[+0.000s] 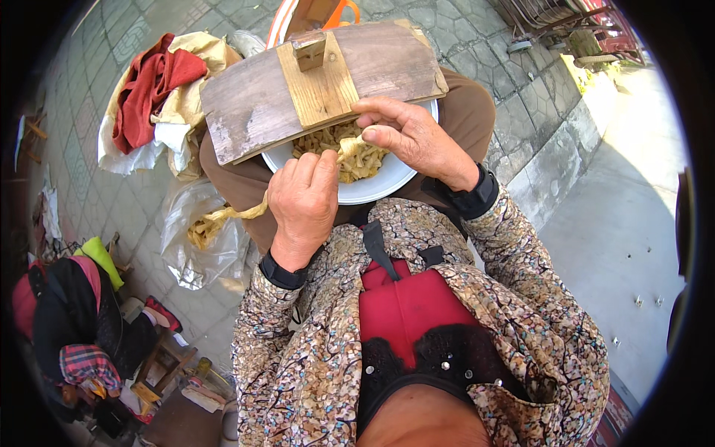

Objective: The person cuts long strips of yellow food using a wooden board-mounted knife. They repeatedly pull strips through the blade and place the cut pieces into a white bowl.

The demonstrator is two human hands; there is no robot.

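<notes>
A long yellowish strip runs from a clear plastic bag up to my left hand, which is closed on it. Its end shows between my two hands, over a white basin on my lap. Many short pieces of the same stuff lie in the basin. Across the basin's far part rests a wooden board with a paler crosspiece and a small block on it. My right hand is at the board's near edge, thumb and fingers apart beside the strip's end; whether it touches the strip is unclear.
A red cloth lies on a tan sack at the upper left. Another person in dark clothes is at the lower left, near a wooden stool. Beyond the board stands an orange and white container. A wheeled cart stands at the upper right.
</notes>
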